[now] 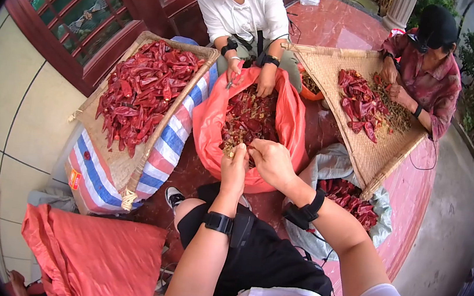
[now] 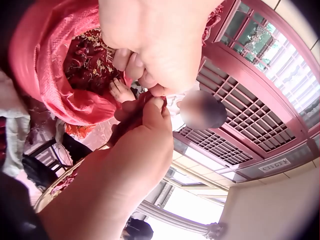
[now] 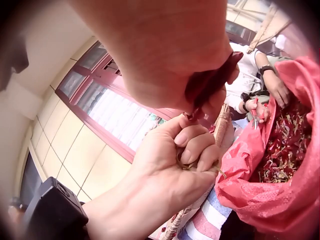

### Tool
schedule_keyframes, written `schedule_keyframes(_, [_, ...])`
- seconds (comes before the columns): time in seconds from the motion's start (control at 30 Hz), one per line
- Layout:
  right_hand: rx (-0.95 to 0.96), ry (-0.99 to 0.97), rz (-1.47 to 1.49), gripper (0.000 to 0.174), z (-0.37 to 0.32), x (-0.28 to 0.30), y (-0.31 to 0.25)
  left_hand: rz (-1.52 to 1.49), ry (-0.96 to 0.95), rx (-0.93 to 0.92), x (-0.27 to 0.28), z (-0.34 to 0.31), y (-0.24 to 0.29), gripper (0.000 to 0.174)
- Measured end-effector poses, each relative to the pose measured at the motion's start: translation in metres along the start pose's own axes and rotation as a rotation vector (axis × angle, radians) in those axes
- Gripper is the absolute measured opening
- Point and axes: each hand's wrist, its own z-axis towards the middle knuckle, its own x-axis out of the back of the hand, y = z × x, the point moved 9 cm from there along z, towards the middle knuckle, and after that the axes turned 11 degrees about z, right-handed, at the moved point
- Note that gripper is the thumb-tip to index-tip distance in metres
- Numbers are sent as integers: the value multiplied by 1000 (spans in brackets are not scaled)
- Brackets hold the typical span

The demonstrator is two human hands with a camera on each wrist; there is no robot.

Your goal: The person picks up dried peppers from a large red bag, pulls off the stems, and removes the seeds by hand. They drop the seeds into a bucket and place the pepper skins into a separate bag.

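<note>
Over an open red woven sack (image 1: pixel 299 120), my two hands meet at a dried red chili pepper (image 3: pixel 216 80). My right hand (image 1: pixel 275 163) grips the pepper along its body, under the palm in the right wrist view. With thumb and forefinger, my left hand (image 1: pixel 232 174) pinches at the pepper's end. Thin tan stems (image 3: pixel 181 159) stick out from its curled fingers. In the left wrist view the pepper (image 2: pixel 129 122) shows dark red between the hands. Inside the sack lie red chili pieces and pale stems (image 1: pixel 250 114).
Across the sack a person (image 1: pixel 247 13) reaches into it, holding scissors (image 1: pixel 230 83). Left stands a woven tray (image 1: pixel 91 109) heaped with chilies on striped cloth. Another person (image 1: pixel 430 71) works at the right tray (image 1: pixel 312 62). A grey sack (image 1: pixel 298 226) of chilies sits below it.
</note>
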Motion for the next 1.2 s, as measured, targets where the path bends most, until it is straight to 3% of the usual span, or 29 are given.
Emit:
schedule_keyframes(0.17, [-96,82,58,14,-1,-5,3,28,82,-52,6,1,5,32])
schedule_keyframes(0.43, [-310,135,181,18,-4,-21,22,295,240,-302,20,-1,25,34])
schedule_keyframes(0.63, [-435,153,490,19,-6,-41,52,279,273,-356,15,-6,38,34])
schedule_keyframes(0.67, [-526,143,748,18,-10,-51,61,277,275,-359,15,-6,39,34])
schedule_keyframes(0.7, [-616,129,1007,18,-15,-61,63,284,249,-306,14,-5,33,33])
schedule_keyframes(0.8, [-570,153,1127,15,-19,-60,59,162,197,-175,15,-4,21,33])
schedule_keyframes(0.97, [-379,105,1039,14,-21,-45,58,-525,-106,185,4,2,-12,23])
schedule_keyframes(1.2, [-327,75,1001,12,-32,-15,48,-780,-198,333,-3,0,-18,20])
